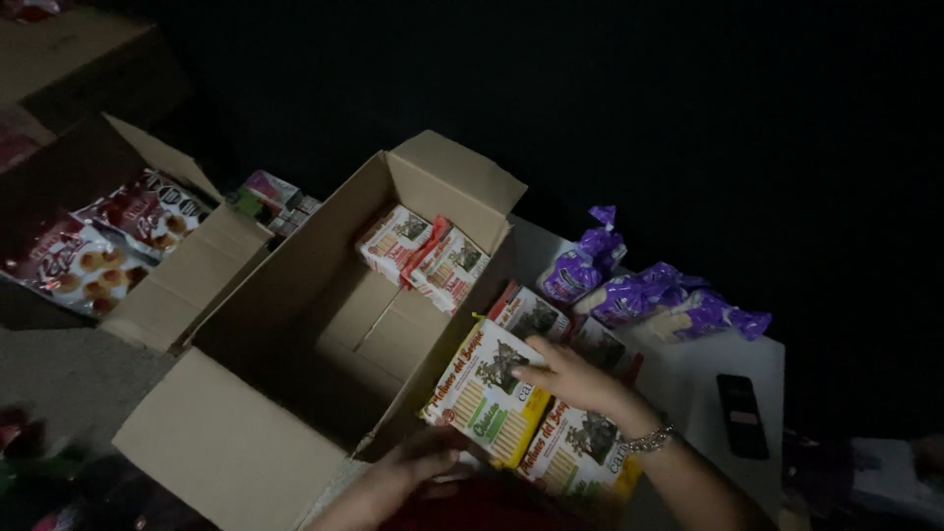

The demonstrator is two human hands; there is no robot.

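The right hand (570,379), a bracelet at its wrist, rests fingers-down on the face of a yellow cracker pack (489,391), gripping its upper right edge. The pack stands tilted against the outer wall of the open cardboard box (285,324), at the box's near right corner, over the white table (688,383). The left hand (418,467) lies low beside the pack's bottom edge — in shadow, so whether it grips anything cannot be told.

Judged step: packs of this kind appear to be passing between table and box, this one in hand. Moving it over the wall would call for a lift clear of the rim and upright flap.

Count, as visible:
- Cracker packs inside the box: two, at the far right corner, with a red-edged item between them.
- Packs on the table: the held one, one just beneath the right wrist (580,452), and two more behind — partly hidden.
- Purple-wrapped packets (644,290): three, at the table's far edge.
- One dark phone (742,415) on the table.
- A second box at left holds red biscuit bags (98,246), at least two.
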